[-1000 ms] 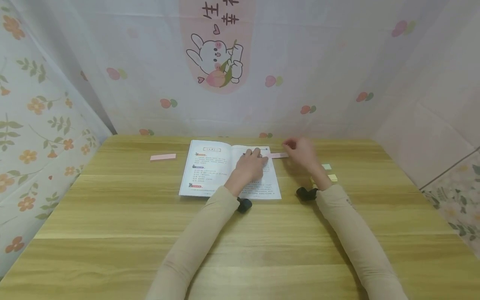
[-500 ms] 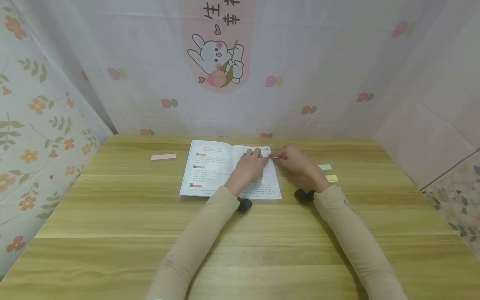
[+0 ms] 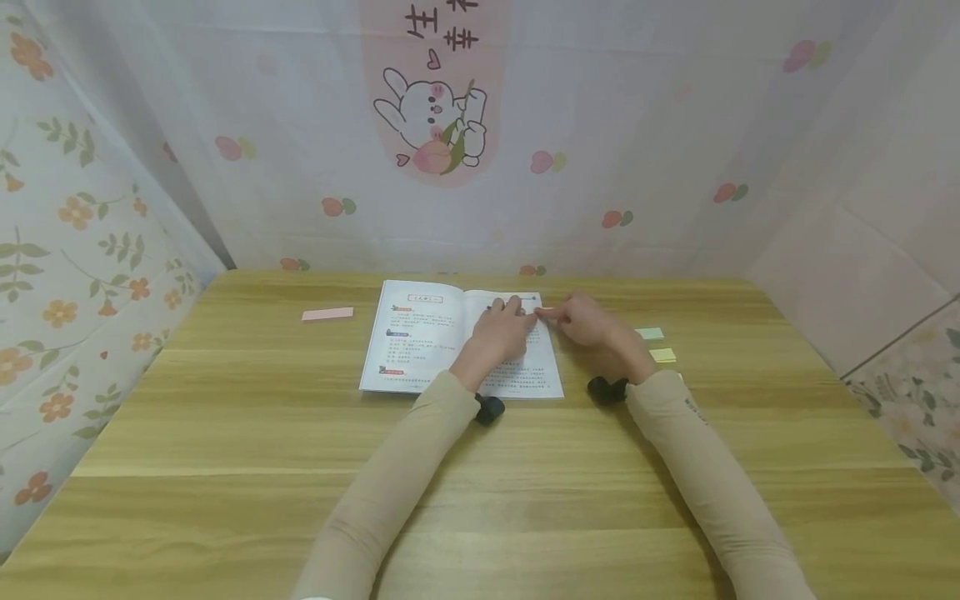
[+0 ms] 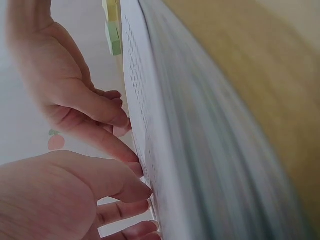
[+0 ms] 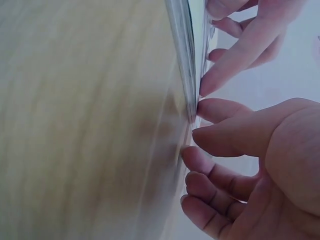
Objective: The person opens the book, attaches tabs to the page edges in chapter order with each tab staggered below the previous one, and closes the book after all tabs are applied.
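An open book [image 3: 408, 358] with printed pages lies on the wooden table. My left hand [image 3: 501, 333] rests on its right page, fingers spread near the top. At that page's outer edge, the extended index finger of my right hand [image 3: 588, 319] presses down close to the left fingertips. In the right wrist view, the right thumb [image 5: 225, 137] is near the page edge and the other fingers are loosely bent. The pink paper strip at this edge is mostly hidden by the right hand. Left of the book lies another pink strip [image 3: 327, 314], flat on the table.
To the right of the book, near my right wrist, are a pale green sticky-note pad [image 3: 649, 333] and a yellow one [image 3: 663, 355]. A patterned cloth [image 3: 675, 125] hangs behind the table. Black wrist straps are on both wrists.
My right hand has moved left from the strip's outer end to the page edge, and its index finger now presses there. My left hand has stayed on the page.
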Tool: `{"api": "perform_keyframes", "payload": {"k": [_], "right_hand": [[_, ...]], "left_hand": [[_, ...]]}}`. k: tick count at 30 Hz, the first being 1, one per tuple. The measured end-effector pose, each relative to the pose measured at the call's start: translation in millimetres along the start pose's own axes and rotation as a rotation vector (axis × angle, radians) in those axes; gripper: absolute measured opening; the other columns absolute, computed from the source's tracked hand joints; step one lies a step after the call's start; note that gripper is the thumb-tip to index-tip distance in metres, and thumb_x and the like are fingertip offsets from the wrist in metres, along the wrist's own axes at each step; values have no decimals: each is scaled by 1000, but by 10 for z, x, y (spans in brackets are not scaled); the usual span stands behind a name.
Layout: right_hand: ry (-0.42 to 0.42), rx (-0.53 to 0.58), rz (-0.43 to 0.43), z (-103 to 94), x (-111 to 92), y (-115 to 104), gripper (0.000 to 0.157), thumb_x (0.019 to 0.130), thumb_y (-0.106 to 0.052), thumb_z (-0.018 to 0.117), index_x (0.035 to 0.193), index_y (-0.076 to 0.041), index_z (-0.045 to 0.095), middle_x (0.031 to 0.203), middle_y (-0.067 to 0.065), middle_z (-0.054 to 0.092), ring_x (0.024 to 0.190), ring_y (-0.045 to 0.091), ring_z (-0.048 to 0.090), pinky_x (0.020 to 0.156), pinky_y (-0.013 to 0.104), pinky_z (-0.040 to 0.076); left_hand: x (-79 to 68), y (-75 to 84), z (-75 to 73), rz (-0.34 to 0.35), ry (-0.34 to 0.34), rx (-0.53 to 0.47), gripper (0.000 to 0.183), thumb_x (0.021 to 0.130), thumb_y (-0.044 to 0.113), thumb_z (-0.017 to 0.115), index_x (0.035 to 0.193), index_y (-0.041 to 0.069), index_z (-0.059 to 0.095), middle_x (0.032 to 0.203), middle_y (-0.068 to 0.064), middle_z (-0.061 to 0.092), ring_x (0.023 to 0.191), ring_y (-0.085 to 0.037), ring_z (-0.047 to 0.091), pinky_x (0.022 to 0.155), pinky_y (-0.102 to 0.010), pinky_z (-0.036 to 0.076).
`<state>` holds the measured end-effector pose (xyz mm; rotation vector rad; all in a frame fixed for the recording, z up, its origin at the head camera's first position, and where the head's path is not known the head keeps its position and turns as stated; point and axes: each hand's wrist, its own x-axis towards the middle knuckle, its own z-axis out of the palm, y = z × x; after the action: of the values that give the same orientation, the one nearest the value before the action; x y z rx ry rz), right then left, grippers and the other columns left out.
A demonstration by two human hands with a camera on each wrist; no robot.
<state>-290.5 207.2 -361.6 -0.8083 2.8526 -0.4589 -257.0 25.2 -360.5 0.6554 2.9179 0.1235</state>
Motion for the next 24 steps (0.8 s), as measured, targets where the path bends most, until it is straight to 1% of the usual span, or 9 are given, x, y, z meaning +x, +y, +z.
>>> {"api": "perform_keyframes", "payload": {"k": [4,9,12,19,22,24], "right_hand": [[-4,-19,-8,-27,-3,-39,44,95,5,48,136,-4,60,71,6,41,74,24,36,70,33,30],[-21,-57,4,-56,1,-79,41,96,2,51,136,-4,60,69,4,36,71,22,34,68,32,29],[-34,-79,16,-64,4,-96,42,98,1,49,138,-4,58,70,6,38,71,23,35,69,33,30],[-57,-91,42,-59,1,-100,43,100,-2,47,142,-5,55,81,11,48,84,28,42,77,39,34],[-54,-88,34,-53,3,-87,42,100,-2,47,141,-5,56,81,11,51,84,28,42,77,39,34],[-49,-87,27,-46,10,-76,43,99,-1,46,141,-4,56,76,10,49,78,26,40,74,37,33]], "left_hand": [[-3,-3,0,-4,-2,-2,52,105,18,50,156,23,41,160,-9,31,134,-28,37,114,-43,35],[-4,-4,0,-6,-5,1,53,105,19,50,157,24,40,159,-9,31,134,-28,37,114,-42,35],[-3,-6,-2,-6,-2,10,52,105,19,49,156,24,40,159,-9,32,132,-27,38,114,-42,35],[-4,-10,4,-4,-9,13,52,105,20,50,156,23,41,159,-9,31,131,-26,38,112,-41,36],[-10,-11,9,-1,-11,21,53,105,20,51,156,24,40,159,-9,30,129,-26,38,111,-40,37],[-17,-12,10,5,-12,24,53,105,20,51,157,23,40,158,-9,32,126,-25,39,110,-39,38]]}}
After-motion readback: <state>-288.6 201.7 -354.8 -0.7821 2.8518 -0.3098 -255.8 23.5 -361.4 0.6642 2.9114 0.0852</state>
